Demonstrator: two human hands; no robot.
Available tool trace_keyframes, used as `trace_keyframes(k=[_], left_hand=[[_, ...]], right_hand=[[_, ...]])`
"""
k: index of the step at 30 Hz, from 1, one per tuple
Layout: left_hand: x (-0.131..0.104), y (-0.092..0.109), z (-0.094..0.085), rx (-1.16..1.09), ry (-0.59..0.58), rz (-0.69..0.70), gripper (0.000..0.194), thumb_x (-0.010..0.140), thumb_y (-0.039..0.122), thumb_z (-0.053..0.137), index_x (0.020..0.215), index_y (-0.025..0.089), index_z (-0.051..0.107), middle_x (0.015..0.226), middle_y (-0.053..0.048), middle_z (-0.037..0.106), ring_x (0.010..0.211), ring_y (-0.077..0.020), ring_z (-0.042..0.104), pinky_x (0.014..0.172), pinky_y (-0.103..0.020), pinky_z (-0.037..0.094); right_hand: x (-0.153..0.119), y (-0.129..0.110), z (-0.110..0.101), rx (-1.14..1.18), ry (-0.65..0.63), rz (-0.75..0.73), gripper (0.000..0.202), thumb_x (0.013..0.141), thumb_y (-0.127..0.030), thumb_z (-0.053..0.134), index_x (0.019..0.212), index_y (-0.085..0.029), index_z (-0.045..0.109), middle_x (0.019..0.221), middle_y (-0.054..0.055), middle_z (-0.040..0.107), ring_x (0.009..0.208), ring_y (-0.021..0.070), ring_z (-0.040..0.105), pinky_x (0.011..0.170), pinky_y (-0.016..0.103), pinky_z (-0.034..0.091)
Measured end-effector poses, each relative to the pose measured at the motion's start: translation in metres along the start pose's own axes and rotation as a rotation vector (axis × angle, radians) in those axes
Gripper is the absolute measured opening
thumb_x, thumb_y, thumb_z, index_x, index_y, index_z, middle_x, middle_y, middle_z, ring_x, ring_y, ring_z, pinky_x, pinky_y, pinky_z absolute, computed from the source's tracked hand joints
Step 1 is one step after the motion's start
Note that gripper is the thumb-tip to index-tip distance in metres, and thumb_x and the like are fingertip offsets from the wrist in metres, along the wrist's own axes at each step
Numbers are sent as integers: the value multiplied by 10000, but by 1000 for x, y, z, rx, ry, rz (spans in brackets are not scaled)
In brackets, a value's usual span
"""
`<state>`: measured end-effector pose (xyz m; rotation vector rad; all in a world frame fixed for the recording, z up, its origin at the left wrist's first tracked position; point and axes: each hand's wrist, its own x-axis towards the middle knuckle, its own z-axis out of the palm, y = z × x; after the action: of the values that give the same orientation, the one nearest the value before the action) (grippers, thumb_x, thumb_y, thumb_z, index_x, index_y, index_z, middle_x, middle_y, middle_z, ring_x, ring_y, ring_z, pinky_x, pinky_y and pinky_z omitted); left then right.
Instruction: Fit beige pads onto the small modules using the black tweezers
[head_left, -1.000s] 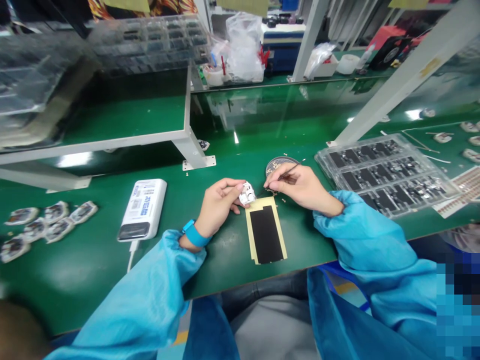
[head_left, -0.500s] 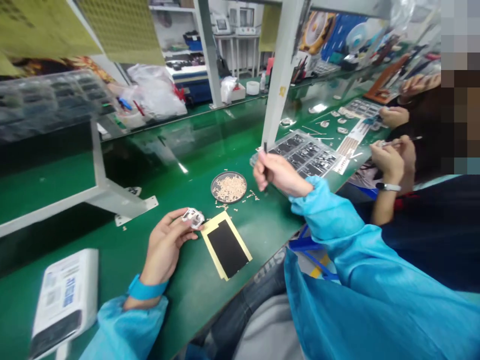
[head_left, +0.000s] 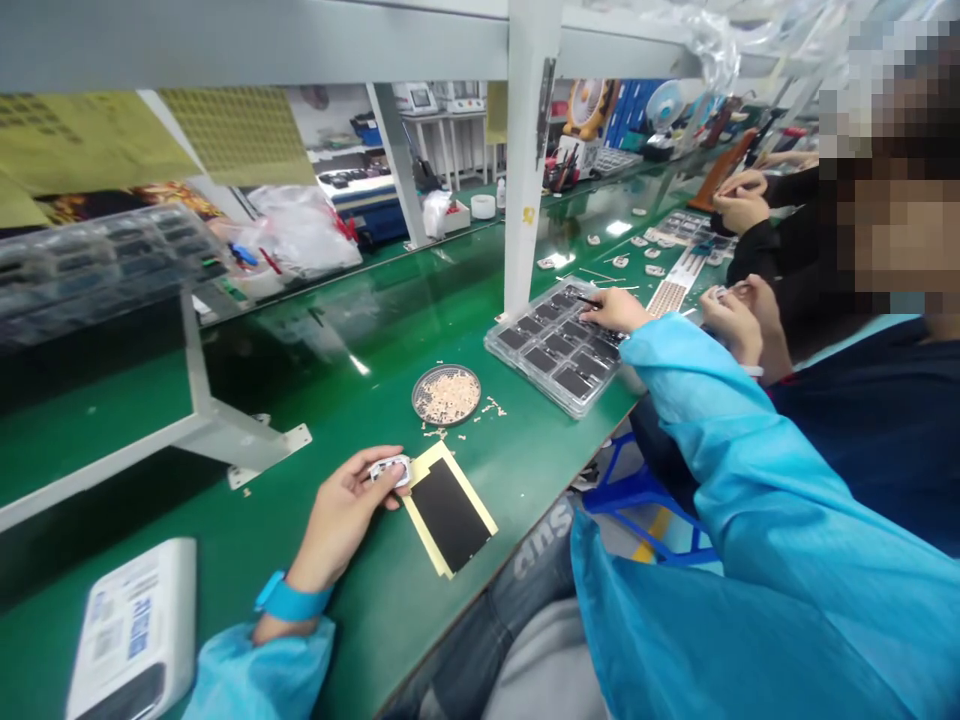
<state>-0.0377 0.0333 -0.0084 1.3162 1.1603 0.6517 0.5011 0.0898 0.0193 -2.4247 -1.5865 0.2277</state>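
Compared with half a second ago, the right hand (head_left: pixel 616 310) is now lying farther out, over the compartmented clear tray (head_left: pixel 532 378), instead of being raised in front of it. A second ago it was hovering by the round dish (head_left: pixel 417 408), which is now sitting in full view with small pale pieces in and around it. The left hand (head_left: pixel 337 510) is still holding the white part (head_left: pixel 391 470) beside the upper corner of the yellow backing (head_left: pixel 429 457) under the black sheet (head_left: pixel 451 515).

The right arm is stretching forward and to the side, palm facing down, its fingers pinching what seems, through the blur, to be a dark slim tool (head_left: pixel 586 300); whether its tip is touching anything is unclear. The left hand is reaching low above the worktop (head_left: pixel 517 460), its thumb pressing over the part's face and its fingers curling around behind.
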Motion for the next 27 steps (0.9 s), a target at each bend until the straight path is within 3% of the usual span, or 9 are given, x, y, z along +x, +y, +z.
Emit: trace_keyframes(k=[4, 7, 9, 12, 14, 19, 22, 24, 27], left_hand=[[-3, 2, 2, 18, 38, 2, 648, 788, 546, 775, 1229, 100, 614, 766, -72, 664, 612, -113, 504, 535, -206, 402], [-5, 4, 3, 9, 87, 12, 662, 767, 551, 791, 1223, 95, 641, 801, -96, 681, 638, -115, 500, 523, -199, 366], [-6, 6, 4, 1, 120, 15, 658, 766, 553, 791, 1218, 93, 657, 790, -99, 683, 619, -104, 476, 517, -194, 350], [-9, 8, 5, -12, 171, 12, 630, 776, 554, 783, 1194, 95, 679, 762, -96, 681, 574, -86, 452, 496, -187, 327], [-10, 9, 6, -24, 192, 4, 607, 772, 558, 783, 1146, 88, 697, 777, -108, 689, 575, -95, 503, 471, -182, 302], [-9, 11, 1, -71, 222, 10, 525, 747, 527, 809, 966, 61, 706, 764, -114, 692, 561, -116, 594, 449, -169, 296], [-6, 11, -4, -114, 266, -16, 502, 754, 513, 808, 968, 74, 697, 720, -90, 680, 526, -104, 579, 444, -158, 291], [-5, 10, -5, -152, 299, -27, 504, 783, 531, 780, 1006, 86, 702, 689, -79, 665, 538, -108, 580, 441, -151, 279], [-5, 8, 0, -250, 318, 26, 511, 842, 544, 718, 1082, 93, 721, 772, -105, 686, 603, -135, 611, 443, -169, 304]], right_hand=[[-2, -16, -13, 11, 28, 24, 270, 725, -282, 791, 929, -115, 733, 831, 76, 679, 722, 147, 551, 695, 265, 385], [-15, -44, -20, 53, 98, -39, 186, 757, -263, 730, 881, -126, 702, 834, 66, 674, 747, 152, 568, 702, 275, 389], [-31, -76, -18, 156, 119, -150, 201, 793, -309, 699, 919, -153, 678, 888, 39, 686, 783, 137, 593, 719, 261, 413], [-64, -140, -4, 588, 49, -418, 271, 779, -349, 740, 912, -135, 641, 896, 44, 690, 800, 138, 619, 725, 255, 454], [-88, -186, 8, 802, -100, -589, 297, 827, -397, 715, 935, -127, 650, 904, 52, 691, 813, 134, 620, 736, 253, 474], [-134, -270, 38, 1038, -313, -715, 370, 820, -473, 741, 915, -116, 705, 828, 43, 682, 742, 120, 590, 660, 234, 453], [-148, -287, 58, 1078, -429, -772, 324, 880, -435, 689, 967, -127, 739, 844, 39, 698, 760, 117, 609, 690, 231, 462], [-154, -286, 71, 1093, -501, -783, 297, 898, -402, 670, 942, -118, 742, 875, 50, 711, 804, 123, 629, 745, 235, 477], [-159, -277, 85, 1076, -605, -690, 323, 853, -419, 719, 821, -97, 720, 793, 56, 695, 732, 112, 608, 687, 221, 460]])
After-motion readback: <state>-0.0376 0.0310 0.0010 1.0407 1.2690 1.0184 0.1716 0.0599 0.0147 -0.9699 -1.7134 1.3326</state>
